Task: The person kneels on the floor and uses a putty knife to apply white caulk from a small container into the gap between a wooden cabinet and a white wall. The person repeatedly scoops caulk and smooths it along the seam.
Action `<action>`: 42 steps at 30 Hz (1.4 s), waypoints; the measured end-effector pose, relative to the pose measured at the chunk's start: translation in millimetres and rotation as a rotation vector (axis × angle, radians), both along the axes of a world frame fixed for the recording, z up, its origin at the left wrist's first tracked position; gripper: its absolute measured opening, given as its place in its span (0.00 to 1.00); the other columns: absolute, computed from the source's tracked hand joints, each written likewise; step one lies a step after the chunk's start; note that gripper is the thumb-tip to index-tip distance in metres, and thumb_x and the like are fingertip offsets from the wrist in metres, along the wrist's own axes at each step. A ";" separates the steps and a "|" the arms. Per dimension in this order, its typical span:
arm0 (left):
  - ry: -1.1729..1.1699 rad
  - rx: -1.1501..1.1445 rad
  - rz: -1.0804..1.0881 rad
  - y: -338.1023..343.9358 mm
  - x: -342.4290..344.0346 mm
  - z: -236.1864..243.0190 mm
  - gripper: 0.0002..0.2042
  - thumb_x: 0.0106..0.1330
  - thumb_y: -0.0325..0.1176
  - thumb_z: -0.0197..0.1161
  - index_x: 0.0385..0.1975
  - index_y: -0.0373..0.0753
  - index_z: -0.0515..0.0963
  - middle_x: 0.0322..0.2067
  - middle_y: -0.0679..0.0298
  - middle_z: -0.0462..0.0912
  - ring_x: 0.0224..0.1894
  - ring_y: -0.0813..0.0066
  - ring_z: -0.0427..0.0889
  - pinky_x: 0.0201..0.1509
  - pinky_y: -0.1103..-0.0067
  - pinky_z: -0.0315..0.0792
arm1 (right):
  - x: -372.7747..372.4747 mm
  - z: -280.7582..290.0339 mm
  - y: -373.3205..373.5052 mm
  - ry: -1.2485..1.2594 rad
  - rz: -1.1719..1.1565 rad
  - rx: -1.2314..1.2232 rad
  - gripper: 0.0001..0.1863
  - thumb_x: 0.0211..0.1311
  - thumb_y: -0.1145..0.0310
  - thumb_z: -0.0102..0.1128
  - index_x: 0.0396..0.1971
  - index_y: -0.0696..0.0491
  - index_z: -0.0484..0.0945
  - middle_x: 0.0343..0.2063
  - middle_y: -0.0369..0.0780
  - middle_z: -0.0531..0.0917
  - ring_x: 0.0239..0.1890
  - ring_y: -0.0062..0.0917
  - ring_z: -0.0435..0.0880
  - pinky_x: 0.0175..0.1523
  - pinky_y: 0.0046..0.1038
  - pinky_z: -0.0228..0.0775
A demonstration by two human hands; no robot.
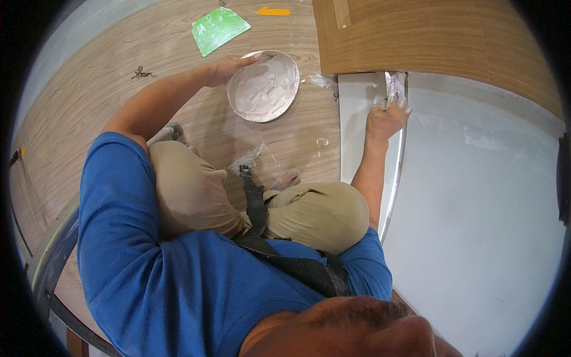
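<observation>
My left hand [229, 68] grips the upper left rim of a round, shallow bowl [260, 119], its fingers partly hidden. Pale pinkish-white putty [266, 89] fills much of the bowl, which is tilted so its inside shows. On the right, my right hand [388, 121] is closed around a putty knife [393, 85] smeared with putty. The knife's upper end lies at the top of a narrow white strip of wall, close under the edge of a brown wood-grain panel [422, 35]. Beside my wrist runs a thin metal edge trim [399, 178].
A green plastic sheet [220, 31] with white smears lies on the wood-look floor [119, 101], near an orange arrow marker [273, 11]. White putty smears [250, 157] mark the floor before my knees. A pale wall surface [476, 178] fills the right. A curved metal frame [52, 256] stands lower left.
</observation>
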State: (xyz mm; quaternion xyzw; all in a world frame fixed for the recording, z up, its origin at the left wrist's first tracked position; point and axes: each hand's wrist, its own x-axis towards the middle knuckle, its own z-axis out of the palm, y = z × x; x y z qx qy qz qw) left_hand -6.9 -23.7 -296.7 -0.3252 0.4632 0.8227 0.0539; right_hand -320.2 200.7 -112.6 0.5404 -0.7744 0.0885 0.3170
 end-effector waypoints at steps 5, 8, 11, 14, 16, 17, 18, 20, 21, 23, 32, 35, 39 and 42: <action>0.002 0.050 -0.010 -2.0 0.5 5.2 0.39 0.66 0.64 0.52 0.66 0.37 0.63 0.62 0.54 0.70 0.61 0.66 0.73 0.65 0.71 0.68 | 3.5 9.9 -5.1 -0.090 0.048 0.002 0.17 0.44 0.79 0.57 0.38 0.60 0.82 0.41 0.48 0.82 0.40 0.46 0.77 0.48 0.45 0.70; -0.007 0.061 -0.013 1.1 -3.6 20.2 0.36 0.68 0.61 0.52 0.67 0.40 0.62 0.62 0.57 0.71 0.60 0.69 0.74 0.64 0.71 0.70 | 10.7 18.0 -2.5 -0.161 -0.144 0.128 0.17 0.43 0.81 0.56 0.38 0.59 0.82 0.40 0.48 0.83 0.39 0.47 0.78 0.50 0.44 0.69; -0.036 0.020 -0.008 -0.7 5.0 4.5 0.39 0.67 0.65 0.50 0.65 0.36 0.65 0.62 0.53 0.71 0.61 0.65 0.73 0.65 0.70 0.67 | 26.2 24.9 -0.1 -0.103 -0.059 0.037 0.16 0.43 0.82 0.56 0.37 0.59 0.82 0.39 0.48 0.83 0.39 0.48 0.79 0.51 0.44 0.68; 0.012 0.026 0.008 3.3 -0.3 15.7 0.39 0.67 0.66 0.48 0.63 0.35 0.67 0.62 0.52 0.71 0.62 0.63 0.72 0.65 0.69 0.66 | 21.7 18.2 8.0 -0.098 -0.028 0.004 0.15 0.45 0.81 0.57 0.36 0.60 0.82 0.41 0.49 0.83 0.41 0.47 0.78 0.52 0.44 0.68; 0.036 0.037 0.014 4.9 -0.7 24.0 0.39 0.67 0.66 0.48 0.63 0.34 0.68 0.61 0.52 0.71 0.62 0.64 0.72 0.65 0.69 0.67 | 19.7 15.4 6.6 -0.077 0.006 -0.016 0.15 0.43 0.83 0.56 0.36 0.60 0.81 0.41 0.49 0.81 0.41 0.48 0.76 0.51 0.46 0.68; 0.038 0.037 0.006 5.0 -1.2 25.1 0.39 0.67 0.66 0.48 0.63 0.34 0.68 0.61 0.52 0.71 0.62 0.64 0.72 0.65 0.69 0.67 | 18.4 13.6 5.7 -0.066 0.022 -0.025 0.16 0.42 0.84 0.55 0.35 0.60 0.80 0.41 0.48 0.80 0.41 0.48 0.75 0.50 0.46 0.68; 0.040 0.037 0.002 4.9 -0.7 25.3 0.39 0.67 0.66 0.48 0.62 0.34 0.68 0.61 0.52 0.71 0.62 0.64 0.72 0.65 0.69 0.67 | 17.0 12.9 4.4 -0.057 0.018 -0.027 0.16 0.43 0.84 0.56 0.36 0.59 0.80 0.41 0.48 0.80 0.41 0.48 0.75 0.50 0.46 0.68; 0.018 0.032 -0.008 5.5 -0.6 25.6 0.39 0.67 0.67 0.48 0.62 0.34 0.69 0.61 0.52 0.72 0.61 0.63 0.73 0.65 0.69 0.67 | 13.4 12.2 3.0 -0.038 0.008 -0.031 0.17 0.43 0.84 0.56 0.38 0.59 0.80 0.41 0.48 0.80 0.41 0.48 0.75 0.49 0.45 0.68; 0.005 0.029 -0.010 5.2 0.9 24.7 0.40 0.66 0.67 0.49 0.62 0.34 0.69 0.61 0.52 0.72 0.61 0.63 0.73 0.64 0.69 0.67 | 12.7 11.7 1.6 -0.042 0.012 -0.041 0.16 0.44 0.83 0.56 0.37 0.60 0.80 0.40 0.48 0.81 0.42 0.47 0.76 0.50 0.45 0.68; -0.017 0.055 -0.022 0.0 1.6 14.3 0.39 0.66 0.65 0.52 0.65 0.37 0.64 0.62 0.55 0.71 0.61 0.66 0.74 0.64 0.70 0.69 | 11.5 11.1 -1.0 -0.049 0.021 -0.061 0.13 0.44 0.82 0.57 0.34 0.61 0.81 0.40 0.48 0.82 0.43 0.46 0.78 0.52 0.45 0.68; 0.020 0.039 0.016 1.5 0.9 5.3 0.41 0.65 0.67 0.51 0.62 0.31 0.68 0.60 0.51 0.72 0.60 0.62 0.74 0.64 0.69 0.68 | 6.1 14.7 -5.9 -0.042 0.029 -0.088 0.10 0.44 0.83 0.54 0.30 0.62 0.78 0.35 0.49 0.81 0.39 0.47 0.76 0.48 0.44 0.68; 0.014 0.047 0.018 2.2 1.0 7.9 0.41 0.65 0.66 0.51 0.62 0.32 0.68 0.61 0.51 0.72 0.61 0.63 0.73 0.65 0.69 0.67 | 6.6 17.9 -6.3 -0.107 -0.014 -0.087 0.09 0.45 0.83 0.54 0.29 0.61 0.79 0.33 0.48 0.81 0.38 0.47 0.76 0.47 0.43 0.68; 0.024 0.059 0.027 4.0 -0.7 17.2 0.41 0.65 0.66 0.51 0.63 0.32 0.66 0.62 0.51 0.70 0.62 0.62 0.72 0.66 0.69 0.66 | -1.4 25.6 0.3 -0.239 -0.113 -0.026 0.12 0.46 0.83 0.54 0.32 0.59 0.81 0.32 0.47 0.81 0.37 0.47 0.76 0.46 0.43 0.68; -0.023 0.043 0.022 4.9 1.0 17.9 0.41 0.66 0.66 0.51 0.64 0.33 0.65 0.62 0.50 0.70 0.62 0.61 0.72 0.66 0.69 0.66 | 4.4 33.7 6.8 -0.266 -0.052 -0.066 0.15 0.44 0.83 0.53 0.35 0.59 0.81 0.32 0.47 0.81 0.37 0.47 0.75 0.46 0.43 0.68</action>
